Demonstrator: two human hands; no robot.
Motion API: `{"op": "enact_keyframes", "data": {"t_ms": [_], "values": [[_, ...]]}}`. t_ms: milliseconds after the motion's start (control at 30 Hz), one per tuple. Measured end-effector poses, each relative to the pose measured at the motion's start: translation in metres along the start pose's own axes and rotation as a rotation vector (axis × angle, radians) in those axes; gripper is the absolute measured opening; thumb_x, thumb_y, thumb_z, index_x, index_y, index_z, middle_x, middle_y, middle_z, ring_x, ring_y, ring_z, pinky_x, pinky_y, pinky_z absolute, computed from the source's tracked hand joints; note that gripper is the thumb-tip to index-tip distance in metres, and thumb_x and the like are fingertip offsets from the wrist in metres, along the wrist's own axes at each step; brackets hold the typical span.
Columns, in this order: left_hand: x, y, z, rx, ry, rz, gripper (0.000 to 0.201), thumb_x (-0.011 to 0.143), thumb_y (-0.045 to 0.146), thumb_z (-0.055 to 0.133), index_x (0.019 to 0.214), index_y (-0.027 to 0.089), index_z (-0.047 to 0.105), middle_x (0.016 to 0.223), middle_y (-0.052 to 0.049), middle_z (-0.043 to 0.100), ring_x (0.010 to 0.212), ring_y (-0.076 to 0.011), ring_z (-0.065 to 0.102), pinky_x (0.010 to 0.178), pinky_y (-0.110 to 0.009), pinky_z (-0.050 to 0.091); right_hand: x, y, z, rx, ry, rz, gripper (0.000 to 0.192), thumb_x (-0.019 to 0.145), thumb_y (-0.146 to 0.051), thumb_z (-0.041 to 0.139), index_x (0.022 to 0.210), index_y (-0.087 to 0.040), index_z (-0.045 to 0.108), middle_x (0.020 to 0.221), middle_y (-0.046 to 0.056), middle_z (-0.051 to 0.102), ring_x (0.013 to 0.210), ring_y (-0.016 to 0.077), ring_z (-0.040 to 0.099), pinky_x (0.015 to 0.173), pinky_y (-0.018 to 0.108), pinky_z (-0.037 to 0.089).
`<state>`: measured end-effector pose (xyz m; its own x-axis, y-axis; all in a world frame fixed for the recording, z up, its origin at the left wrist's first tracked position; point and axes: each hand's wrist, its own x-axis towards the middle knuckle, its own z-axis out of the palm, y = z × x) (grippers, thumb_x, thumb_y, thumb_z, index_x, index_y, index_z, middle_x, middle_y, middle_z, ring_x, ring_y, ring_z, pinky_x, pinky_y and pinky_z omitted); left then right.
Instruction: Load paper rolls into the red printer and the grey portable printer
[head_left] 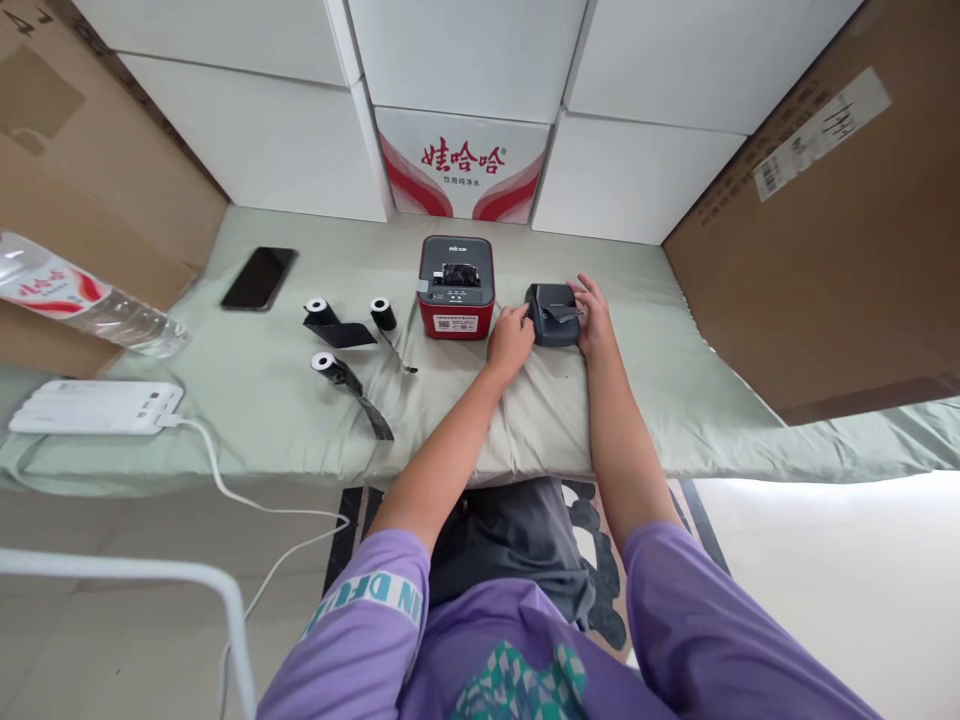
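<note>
A small black label printer (546, 328) rests on the cloth-covered surface, a strip of dark paper (564, 313) lying across its top. Its left side is touched by my left hand (511, 342), whose fingers are curled. My right hand (595, 318) grips the right side, with the upper fingers partly stretched past the back corner. Just left of my left hand stands a larger red and black printer (457, 290) with black paper in its top slot. Farther left lie three black paper rolls, a back-left one (321, 312), a small one (382, 315) and a front one (330, 367), each with a loose tail.
A phone (259, 279) lies at the back left, near a water bottle (90, 300) and a white power bank (97, 408) with a cable (217, 470). Cardboard boxes flank both sides, including a right box (840, 250). White cartons (465, 60) line the back.
</note>
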<state>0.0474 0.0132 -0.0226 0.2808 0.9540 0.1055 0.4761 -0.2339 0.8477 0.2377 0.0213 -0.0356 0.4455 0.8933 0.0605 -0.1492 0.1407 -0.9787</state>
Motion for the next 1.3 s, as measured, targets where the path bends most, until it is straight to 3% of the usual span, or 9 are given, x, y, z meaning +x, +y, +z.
{"op": "enact_keyframes", "data": {"t_ms": [400, 533, 667, 800, 933, 1000, 1067, 1167, 1300], "values": [[0.005, -0.010, 0.003, -0.333, -0.015, 0.001, 0.059, 0.091, 0.009, 0.047, 0.148, 0.018, 0.060, 0.148, -0.010, 0.064, 0.133, -0.0242, 0.064, 0.114, -0.034, 0.048, 0.002, 0.003, 0.002, 0.012, 0.041, -0.038, 0.055, 0.062, -0.042, 0.075, 0.114, -0.030, 0.063, 0.120, 0.004, 0.072, 0.118, 0.0250, 0.069, 0.107, 0.044, 0.056], [0.013, -0.013, 0.004, -0.498, -0.046, -0.077, 0.056, 0.092, 0.009, 0.049, 0.147, 0.018, 0.058, 0.143, -0.012, 0.067, 0.137, -0.0215, 0.061, 0.110, -0.031, 0.051, 0.003, 0.003, 0.002, -0.041, 0.052, -0.052, 0.055, 0.062, -0.046, 0.074, 0.113, -0.029, 0.062, 0.119, 0.005, 0.072, 0.116, 0.0253, 0.068, 0.105, 0.044, 0.056], [0.010, -0.006, -0.002, -0.485, -0.104, -0.129, 0.054, 0.092, 0.012, 0.053, 0.145, 0.020, 0.058, 0.139, -0.014, 0.070, 0.126, -0.0244, 0.068, 0.105, -0.036, 0.054, 0.005, 0.005, 0.002, -0.062, 0.054, -0.066, 0.056, 0.062, -0.047, 0.072, 0.114, -0.030, 0.061, 0.118, 0.004, 0.072, 0.113, 0.0246, 0.068, 0.105, 0.044, 0.055], [-0.008, 0.017, -0.037, -0.487, -0.083, 0.055, 0.045, 0.093, 0.012, 0.054, 0.137, 0.019, 0.064, 0.134, -0.013, 0.072, 0.119, -0.0225, 0.071, 0.102, -0.034, 0.056, 0.007, 0.006, 0.002, -0.048, 0.058, -0.071, 0.056, 0.060, -0.042, 0.070, 0.114, -0.029, 0.061, 0.118, 0.004, 0.071, 0.113, 0.0237, 0.069, 0.107, 0.043, 0.054], [-0.009, 0.030, -0.121, -0.384, 0.105, 0.274, 0.027, 0.094, 0.024, 0.062, 0.120, 0.020, 0.071, 0.123, -0.010, 0.075, 0.116, -0.0237, 0.070, 0.105, -0.037, 0.055, 0.009, 0.007, 0.001, -0.065, 0.051, -0.061, 0.055, 0.060, -0.040, 0.071, 0.113, -0.029, 0.062, 0.117, 0.004, 0.071, 0.114, 0.0233, 0.068, 0.108, 0.042, 0.053], [0.009, 0.026, -0.166, -0.291, 0.252, 0.235, 0.030, 0.093, 0.026, 0.066, 0.122, 0.022, 0.068, 0.126, -0.008, 0.073, 0.123, -0.0252, 0.066, 0.112, -0.040, 0.051, 0.009, 0.008, 0.001, -0.080, 0.046, -0.062, 0.055, 0.061, -0.042, 0.071, 0.114, -0.030, 0.062, 0.119, 0.004, 0.072, 0.115, 0.0241, 0.068, 0.107, 0.043, 0.054], [0.036, 0.016, -0.199, -0.228, 0.356, 0.151, 0.035, 0.092, 0.027, 0.067, 0.127, 0.024, 0.064, 0.129, -0.008, 0.070, 0.132, -0.0277, 0.061, 0.119, -0.043, 0.045, 0.010, 0.008, 0.002, -0.084, 0.053, -0.056, 0.055, 0.061, -0.043, 0.071, 0.114, -0.030, 0.062, 0.122, 0.004, 0.072, 0.116, 0.0248, 0.068, 0.108, 0.044, 0.054], [0.078, -0.002, -0.209, -0.177, 0.445, 0.009, 0.040, 0.093, 0.027, 0.064, 0.133, 0.024, 0.058, 0.139, -0.011, 0.063, 0.146, -0.0320, 0.049, 0.126, -0.050, 0.034, 0.010, 0.008, 0.005, -0.076, 0.078, -0.052, 0.055, 0.059, -0.043, 0.071, 0.111, -0.029, 0.062, 0.122, 0.005, 0.072, 0.116, 0.0253, 0.068, 0.111, 0.045, 0.052], [0.103, -0.020, -0.178, -0.124, 0.449, -0.082, 0.043, 0.096, 0.030, 0.058, 0.138, 0.021, 0.054, 0.155, -0.016, 0.051, 0.157, -0.0321, 0.033, 0.132, -0.050, 0.019, 0.010, 0.007, 0.007, -0.096, 0.083, -0.057, 0.054, 0.060, -0.046, 0.071, 0.110, -0.029, 0.062, 0.120, 0.005, 0.072, 0.118, 0.0262, 0.067, 0.112, 0.048, 0.053]]}}
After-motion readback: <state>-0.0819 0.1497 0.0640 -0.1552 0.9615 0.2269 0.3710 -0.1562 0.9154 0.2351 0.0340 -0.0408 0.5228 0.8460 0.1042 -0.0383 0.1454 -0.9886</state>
